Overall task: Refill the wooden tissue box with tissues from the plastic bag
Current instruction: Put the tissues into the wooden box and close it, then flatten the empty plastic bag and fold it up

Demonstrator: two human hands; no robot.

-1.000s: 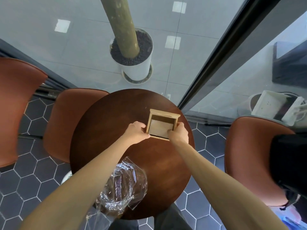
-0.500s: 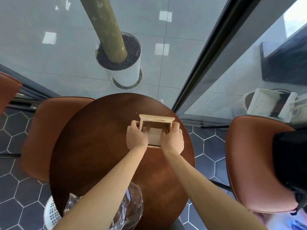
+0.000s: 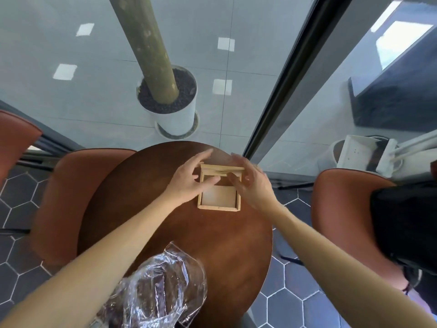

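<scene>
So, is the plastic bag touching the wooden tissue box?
Apart. The head view shows bare table between the plastic bag and the wooden tissue box.

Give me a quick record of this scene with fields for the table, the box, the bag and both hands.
table: round dark wooden table
box: wooden tissue box, far half of the table, pale panel showing inside
bag: crumpled clear plastic bag, near edge, looks empty
left hand: on the box's left side, thumb inside
right hand: on the box's right side, thumb inside
</scene>
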